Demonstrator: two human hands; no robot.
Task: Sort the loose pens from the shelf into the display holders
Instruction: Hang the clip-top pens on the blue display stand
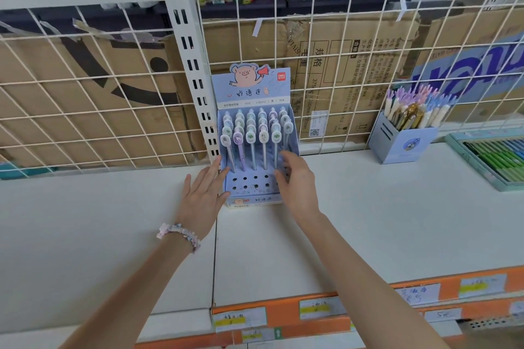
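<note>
Fingers of left hand [204, 191] straight, spread, against left wall of pig-print pen display box [256, 147]; right hand [295, 178] fingers loosely curled at right wall. Box at shelf [368, 207] back edge.

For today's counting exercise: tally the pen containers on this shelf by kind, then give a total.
Tiered pig display holder: 1
Blue box holder crammed with pens: 1
Flat tray of pens lying down, partly out of frame: 1
Total: 3
</note>
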